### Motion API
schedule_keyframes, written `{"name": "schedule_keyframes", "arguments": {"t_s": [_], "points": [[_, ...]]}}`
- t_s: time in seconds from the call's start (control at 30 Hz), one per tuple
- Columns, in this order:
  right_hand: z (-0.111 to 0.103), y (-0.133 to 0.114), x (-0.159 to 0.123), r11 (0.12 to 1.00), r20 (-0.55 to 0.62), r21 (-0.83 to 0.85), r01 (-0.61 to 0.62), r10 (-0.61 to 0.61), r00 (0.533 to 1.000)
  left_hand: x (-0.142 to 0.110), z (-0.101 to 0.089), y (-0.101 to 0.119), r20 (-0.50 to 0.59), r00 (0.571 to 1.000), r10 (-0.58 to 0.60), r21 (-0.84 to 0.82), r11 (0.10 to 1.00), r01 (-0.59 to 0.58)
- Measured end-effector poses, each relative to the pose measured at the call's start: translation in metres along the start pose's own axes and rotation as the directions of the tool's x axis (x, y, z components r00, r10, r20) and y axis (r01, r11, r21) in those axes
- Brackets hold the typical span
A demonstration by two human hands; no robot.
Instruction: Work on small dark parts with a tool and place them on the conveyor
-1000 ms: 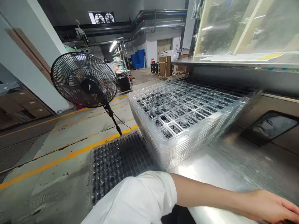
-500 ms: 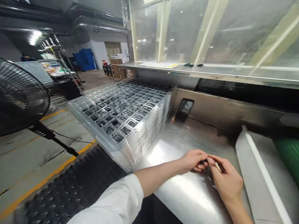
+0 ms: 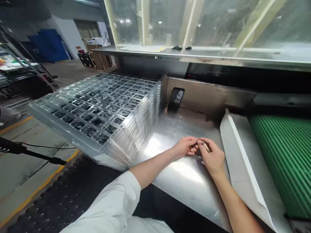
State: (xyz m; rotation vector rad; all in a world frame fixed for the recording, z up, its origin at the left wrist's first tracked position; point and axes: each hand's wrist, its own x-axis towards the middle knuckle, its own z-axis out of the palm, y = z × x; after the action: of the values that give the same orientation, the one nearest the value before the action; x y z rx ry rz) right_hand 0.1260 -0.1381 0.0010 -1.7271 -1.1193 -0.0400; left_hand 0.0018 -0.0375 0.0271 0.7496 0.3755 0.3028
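Tight pinches: left hand (image 3: 186, 146) on something small, dark (image 3: 196, 146); right hand (image 3: 212, 157) on a pale stick (image 3: 206, 147). Steady, low over the stainless-steel bench (image 3: 184, 191).

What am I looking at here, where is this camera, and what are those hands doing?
This view comes from a camera worn on a person's head, looking forward and down, so the arms are the wearer's own. The left hand and right hand meet above a stainless steel counter. The right hand pinches a small pale stick; anything else between the hands is too small to tell. Beside them sits a tall stack of clear plastic trays with moulded pockets. On the right runs a green ribbed belt.
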Motion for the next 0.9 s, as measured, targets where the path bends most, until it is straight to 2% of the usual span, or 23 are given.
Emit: {"name": "schedule_keyframes", "arguments": {"t_s": [0.2, 0.4, 0.67, 0.9], "points": [[0.001, -0.004, -0.002, 1.0, -0.009, -0.018, 0.001, -0.001, 1.0, 0.002, -0.001, -0.001, -0.038, 0.999, -0.018, -0.013, 1.0, 0.018], [-0.001, -0.007, -0.002, 1.0, -0.06, -0.004, 0.009, -0.009, 0.998, -0.001, 0.0, 0.005, -0.051, 0.997, 0.058, -0.029, 0.998, -0.059], [-0.004, -0.016, -0.004, 0.991, 0.01, -0.051, 0.127, -0.127, 0.992, -0.002, 0.001, 0.005, -0.064, 0.987, 0.146, -0.06, 0.987, -0.15], [-0.001, -0.012, -0.008, 0.984, 0.037, -0.089, 0.152, -0.15, 0.988, -0.004, 0.003, 0.005, -0.066, 0.988, 0.139, -0.06, 0.988, -0.143]]}}
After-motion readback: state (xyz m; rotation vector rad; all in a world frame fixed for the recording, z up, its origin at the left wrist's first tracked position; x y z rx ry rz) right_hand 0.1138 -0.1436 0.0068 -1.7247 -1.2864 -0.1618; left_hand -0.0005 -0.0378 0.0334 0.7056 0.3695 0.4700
